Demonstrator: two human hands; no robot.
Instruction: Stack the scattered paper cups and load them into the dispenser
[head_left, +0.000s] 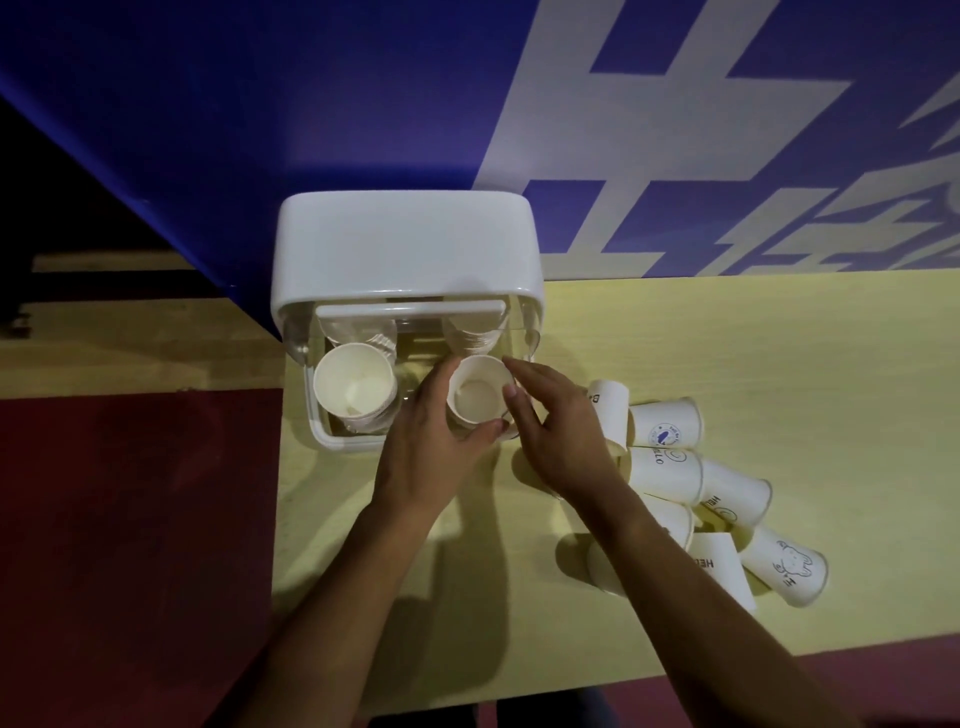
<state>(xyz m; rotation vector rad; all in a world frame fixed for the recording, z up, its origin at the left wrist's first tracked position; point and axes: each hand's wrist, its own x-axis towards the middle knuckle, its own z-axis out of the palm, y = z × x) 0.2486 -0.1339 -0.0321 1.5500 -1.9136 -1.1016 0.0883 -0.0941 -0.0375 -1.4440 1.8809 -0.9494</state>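
Blue backdrop (260, 104) with white lettering stands behind a pale yellow bench (779, 338). The white dispenser (405, 244) sits at the bench's left end, its clear front bay facing the person. The scattered cups (670, 473) lie on their sides in a loose heap near the dispenser's right, several touching or overlapping. A loaded stack (353, 384) already occupies the left bay, mouth up. The held cup (478, 395) is at the mouth of the right bay, upright and mouth up (whether more cups are nested beneath it cannot be told). Judged risks: if the held cup enters tilted, its rim may catch the bay's clear wall and jam or crumple. Squeezing too hard would deform the thin paper. The right forearm passes directly over the heap, so drawing it back low could roll cups toward the bench edge. Both arms reach forward from the near edge and converge on the right bay. The left hand (431, 441) grasps the held cup, thumb on the near rim and fingers curled round the far left side. The right hand (561, 436) is released, its extended fingertips touching the cup's right rim to steady it.
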